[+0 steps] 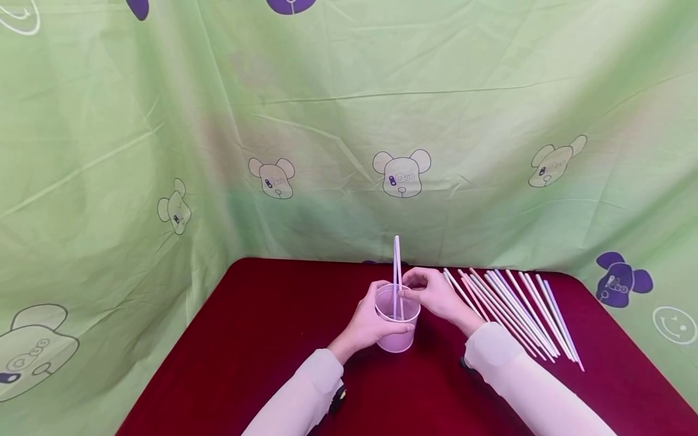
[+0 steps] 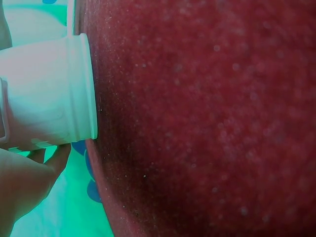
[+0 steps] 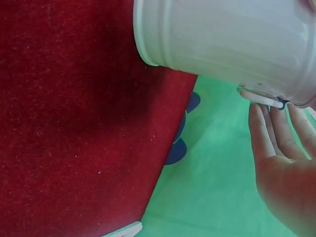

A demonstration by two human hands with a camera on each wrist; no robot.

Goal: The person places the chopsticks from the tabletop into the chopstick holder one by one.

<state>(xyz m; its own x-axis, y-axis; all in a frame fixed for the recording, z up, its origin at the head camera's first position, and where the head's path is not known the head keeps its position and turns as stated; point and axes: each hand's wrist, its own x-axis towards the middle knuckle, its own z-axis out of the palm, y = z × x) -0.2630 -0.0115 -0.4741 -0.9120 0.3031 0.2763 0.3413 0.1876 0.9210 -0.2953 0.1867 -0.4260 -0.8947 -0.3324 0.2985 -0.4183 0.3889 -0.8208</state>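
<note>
My left hand (image 1: 366,322) grips a small pale pail (image 1: 397,340) from the left, its thumb across the front near the rim. Two thin pastel sticks (image 1: 397,260) stand inside the pail and rise well above it, their tops close together. My right hand (image 1: 438,297) is at the pail's right rim, with the thumb tip right at the sticks. Extended fingers (image 3: 260,133) of that hand reach the folded handle (image 3: 261,98) on the pail's outside in the right wrist view. In the left wrist view the pail (image 2: 49,94) appears on its side.
Several more pastel sticks (image 1: 518,315) lie side by side on the dark red tabletop (image 1: 262,339), right of the pail. My right forearm (image 1: 523,369) passes in front of them. A green printed cloth (image 1: 338,230) hangs behind and beside the table.
</note>
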